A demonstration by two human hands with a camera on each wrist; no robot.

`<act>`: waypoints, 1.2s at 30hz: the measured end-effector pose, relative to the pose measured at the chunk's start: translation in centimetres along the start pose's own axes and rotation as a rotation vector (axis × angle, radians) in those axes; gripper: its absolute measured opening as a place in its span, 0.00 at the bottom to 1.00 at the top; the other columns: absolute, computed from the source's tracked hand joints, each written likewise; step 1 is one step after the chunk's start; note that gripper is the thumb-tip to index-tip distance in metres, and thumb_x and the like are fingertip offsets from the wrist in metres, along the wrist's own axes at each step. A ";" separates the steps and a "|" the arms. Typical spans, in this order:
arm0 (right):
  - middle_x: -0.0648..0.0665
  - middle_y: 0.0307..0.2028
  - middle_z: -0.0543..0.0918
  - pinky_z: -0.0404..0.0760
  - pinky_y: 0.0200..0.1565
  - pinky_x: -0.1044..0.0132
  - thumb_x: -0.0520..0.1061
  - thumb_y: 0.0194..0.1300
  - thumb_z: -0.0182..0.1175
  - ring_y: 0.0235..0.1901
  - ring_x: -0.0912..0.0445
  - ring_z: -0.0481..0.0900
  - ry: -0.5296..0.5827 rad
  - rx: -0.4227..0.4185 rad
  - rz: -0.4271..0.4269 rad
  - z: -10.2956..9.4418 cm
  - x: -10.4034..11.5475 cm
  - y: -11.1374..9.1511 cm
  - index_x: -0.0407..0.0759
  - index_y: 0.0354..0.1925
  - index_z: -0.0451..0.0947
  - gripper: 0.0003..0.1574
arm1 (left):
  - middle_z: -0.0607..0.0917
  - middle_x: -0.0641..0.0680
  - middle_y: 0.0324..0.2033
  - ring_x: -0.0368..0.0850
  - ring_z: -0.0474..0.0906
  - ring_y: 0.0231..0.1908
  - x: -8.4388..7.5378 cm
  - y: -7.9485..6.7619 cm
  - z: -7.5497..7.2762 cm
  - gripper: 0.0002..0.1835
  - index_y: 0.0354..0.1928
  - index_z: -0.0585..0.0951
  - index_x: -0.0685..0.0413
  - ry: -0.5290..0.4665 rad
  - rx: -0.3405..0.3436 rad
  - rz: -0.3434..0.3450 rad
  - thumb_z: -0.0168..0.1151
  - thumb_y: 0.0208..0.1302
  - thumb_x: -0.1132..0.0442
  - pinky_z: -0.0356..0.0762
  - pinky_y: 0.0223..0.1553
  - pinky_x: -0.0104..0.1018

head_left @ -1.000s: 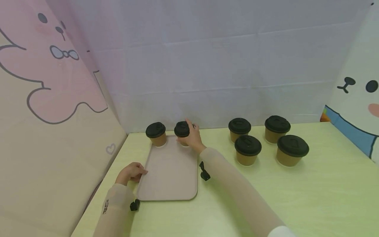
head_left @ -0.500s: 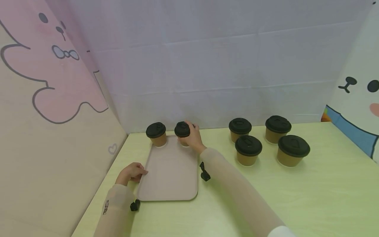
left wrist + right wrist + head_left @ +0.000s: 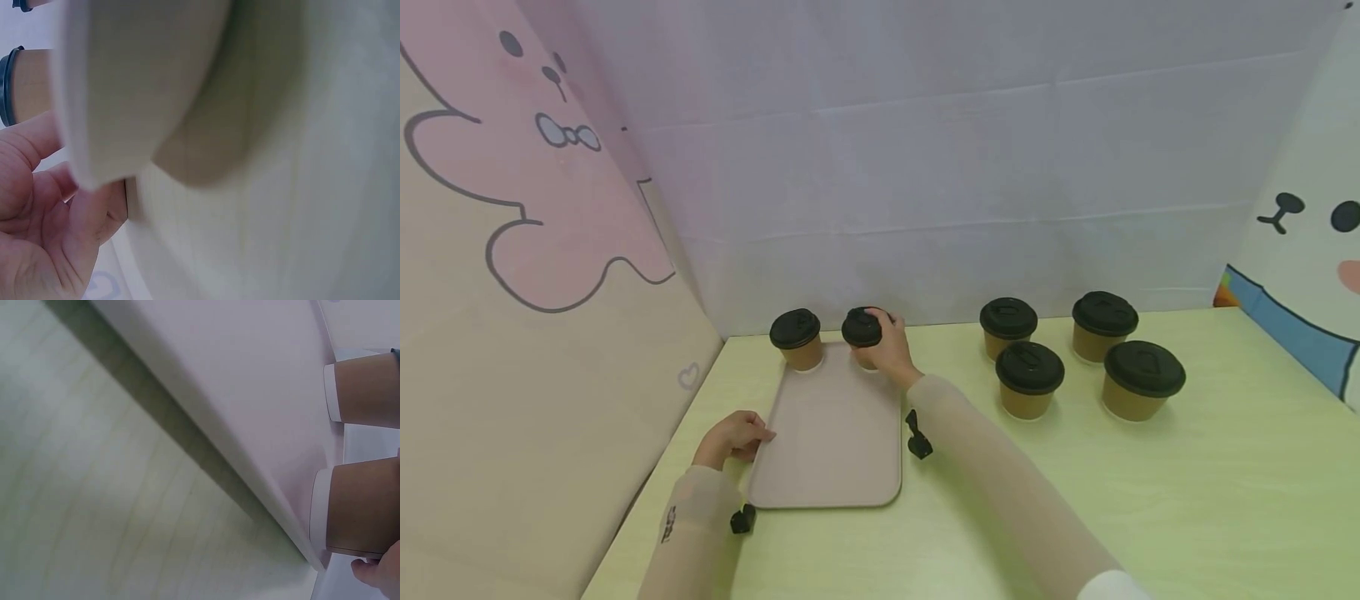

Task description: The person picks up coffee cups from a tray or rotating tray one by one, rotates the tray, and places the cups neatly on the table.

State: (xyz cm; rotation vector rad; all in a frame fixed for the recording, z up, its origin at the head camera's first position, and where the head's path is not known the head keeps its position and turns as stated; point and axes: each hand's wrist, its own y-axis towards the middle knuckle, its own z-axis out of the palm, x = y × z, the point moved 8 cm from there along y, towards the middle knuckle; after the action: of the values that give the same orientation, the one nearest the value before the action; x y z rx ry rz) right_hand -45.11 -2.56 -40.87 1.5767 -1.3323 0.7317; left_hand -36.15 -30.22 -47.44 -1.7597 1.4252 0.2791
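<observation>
A pale pinkish tray (image 3: 827,450) lies on the table, its left edge pinched by my left hand (image 3: 733,437). The left wrist view shows the left hand (image 3: 44,212) at the tray's rim (image 3: 125,94), thumb on one side and fingers on the other. Near the tray's far right corner my right hand (image 3: 891,346) grips a brown paper cup (image 3: 863,329) with a black lid. In the right wrist view that cup's white base (image 3: 320,509) meets the tray; only a fingertip of the hand shows. A second lidded cup (image 3: 797,340) stands upright at the far left corner.
Several more lidded paper cups, among them a front one (image 3: 1028,379) and a larger one (image 3: 1138,379), stand on the yellow-green table (image 3: 1000,533) to the right. A white cloth wall (image 3: 880,167) rises behind the table, and a printed one (image 3: 550,375) on the left.
Hands, tray and cups hold their places. The right index finger lies slightly lower over the cup's lid than a second ago. The head view has shifted very slightly.
</observation>
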 end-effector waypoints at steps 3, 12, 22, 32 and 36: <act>0.36 0.61 0.60 0.65 0.61 0.48 0.43 0.46 0.72 0.61 0.41 0.64 -0.002 0.001 -0.001 0.0 0.0 0.0 0.49 0.59 0.66 0.42 | 0.69 0.49 0.21 0.39 0.66 0.20 0.0 0.1 0.0 0.11 0.25 0.68 0.55 -0.007 0.000 0.001 0.60 0.59 0.65 0.72 0.24 0.30; 0.36 0.61 0.60 0.64 0.61 0.48 0.43 0.46 0.72 0.61 0.42 0.63 0.003 0.006 0.007 -0.2 0.2 -0.2 0.50 0.59 0.67 0.42 | 0.69 0.49 0.21 0.39 0.66 0.20 -0.2 -0.1 0.0 0.11 0.25 0.68 0.55 -0.010 0.007 0.005 0.59 0.59 0.65 0.73 0.24 0.30; 0.36 0.60 0.61 0.65 0.60 0.48 0.50 0.43 0.73 0.60 0.42 0.64 0.031 -0.009 -0.039 0.4 -0.7 0.6 0.55 0.57 0.69 0.42 | 0.69 0.49 0.21 0.39 0.66 0.21 -0.4 -0.3 0.1 0.11 0.24 0.68 0.55 -0.011 0.006 0.011 0.60 0.59 0.65 0.72 0.24 0.30; 0.35 0.59 0.62 0.66 0.60 0.48 0.44 0.45 0.72 0.59 0.42 0.65 -0.022 -0.030 -0.015 -1.0 0.8 -0.3 0.51 0.59 0.67 0.42 | 0.68 0.49 0.20 0.39 0.66 0.20 -0.3 -0.4 0.0 0.11 0.24 0.68 0.55 -0.009 0.006 0.010 0.59 0.59 0.66 0.72 0.24 0.30; 0.36 0.58 0.63 0.66 0.60 0.49 0.45 0.45 0.73 0.59 0.42 0.65 -0.028 -0.043 -0.017 -1.3 0.9 -0.4 0.51 0.59 0.66 0.43 | 0.68 0.49 0.20 0.39 0.66 0.20 -0.3 -0.3 0.0 0.11 0.24 0.68 0.55 -0.010 0.006 0.005 0.60 0.59 0.66 0.72 0.24 0.30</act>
State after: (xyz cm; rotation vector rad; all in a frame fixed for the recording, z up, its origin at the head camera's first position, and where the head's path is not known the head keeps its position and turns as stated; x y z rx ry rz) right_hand -44.37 -1.78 -39.64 1.5672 -1.3454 0.6682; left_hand -35.97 -30.02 -47.12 -1.7485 1.4217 0.2857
